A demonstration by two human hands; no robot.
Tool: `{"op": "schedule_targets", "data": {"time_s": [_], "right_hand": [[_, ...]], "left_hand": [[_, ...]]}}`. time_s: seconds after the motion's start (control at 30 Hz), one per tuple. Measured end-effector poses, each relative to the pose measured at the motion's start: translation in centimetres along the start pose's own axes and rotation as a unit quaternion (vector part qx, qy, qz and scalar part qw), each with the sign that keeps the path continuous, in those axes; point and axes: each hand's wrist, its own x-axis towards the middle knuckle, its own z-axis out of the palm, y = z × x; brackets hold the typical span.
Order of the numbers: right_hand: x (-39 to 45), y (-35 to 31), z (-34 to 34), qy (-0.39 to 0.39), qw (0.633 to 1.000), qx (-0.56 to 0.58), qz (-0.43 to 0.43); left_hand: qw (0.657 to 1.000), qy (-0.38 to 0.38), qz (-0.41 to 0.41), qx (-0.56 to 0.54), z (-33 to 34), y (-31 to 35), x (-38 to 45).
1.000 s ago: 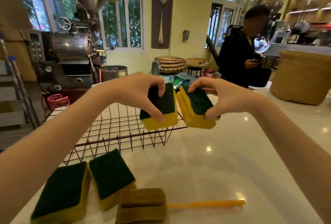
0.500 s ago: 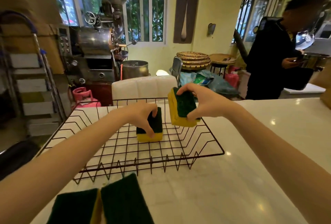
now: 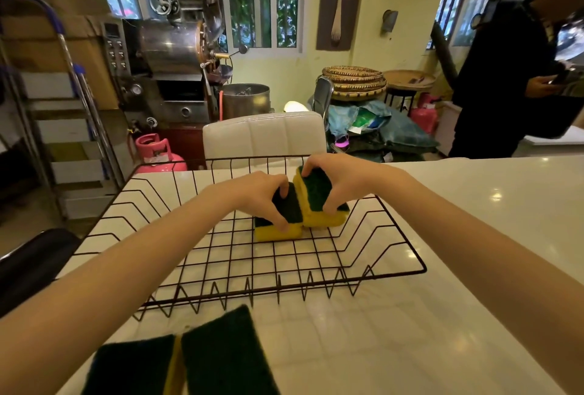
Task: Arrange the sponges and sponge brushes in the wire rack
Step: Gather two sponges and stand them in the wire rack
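A black wire rack (image 3: pixel 401 273) sits on the white counter. Inside it, near the middle right, two yellow sponges with dark green scouring pads stand side by side and touch. My left hand (image 3: pixel 256 192) grips the left sponge (image 3: pixel 278 231), which rests on the rack floor. My right hand (image 3: pixel 335 173) grips the right sponge (image 3: pixel 319 195), tilted against the first. Two more green-topped sponges (image 3: pixel 218 360) lie flat on the counter at the near edge, partly cut off by the frame. No sponge brush is in view.
A white chair back (image 3: pixel 264 135) stands just behind the rack's far rim. A person in dark clothes (image 3: pixel 505 78) stands at the far right beyond the counter. The counter (image 3: pixel 474 205) stretches to the right of the rack.
Both hands moved down and closer together inside the rack. The right sponge came down beside the left one, and the two now touch. The view tilted, so the brush left the frame.
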Motion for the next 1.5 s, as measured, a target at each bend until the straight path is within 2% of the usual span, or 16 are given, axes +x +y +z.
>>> {"op": "schedule_targets", "data": {"time_s": [0.6,0.8,0.87,0.97,1.1,1.2,1.33,1.4,1.5], "right_hand": [[1.5,-0.6,1.5,-0.062,0.995,-0.081,0.018],[1.3,-0.9,2.0,-0.082,0.99,-0.116,0.004],[0.8,-1.0,2.0,-0.065,0.991,-0.113,0.014],[-1.1,-2.4,1.6,0.006,0.999,-0.05,-0.006],[-5.2,-6.4,1.7,0.105,0.99,0.061,-0.077],[-8.5,-9.6,3.0,0.148,0.969,0.141,-0.141],[-12.2,-13.2,5.9,0.126,0.95,0.179,-0.222],[-13.3,-14.0,7.3,0.115,0.948,0.188,-0.23],[-14.5,-15.3,7.6,0.088,0.946,0.201,-0.239]], "left_hand": [[0.999,-0.034,-0.007,-0.025,-0.2,0.2,-0.7],[0.999,-0.036,-0.013,0.011,-0.5,0.7,-1.5],[0.997,-0.075,-0.016,0.02,-1.3,0.9,-2.6],[0.993,-0.115,-0.011,0.004,-3.0,1.3,-5.4],[0.996,-0.077,0.011,-0.047,-4.5,1.7,-10.8],[0.995,-0.008,0.045,-0.09,-4.2,2.0,-15.2],[0.981,0.117,0.095,-0.123,-1.6,2.5,-20.5],[0.976,0.132,0.113,-0.134,0.0,2.5,-22.6],[0.98,0.127,0.091,-0.12,2.4,1.8,-24.8]]}}
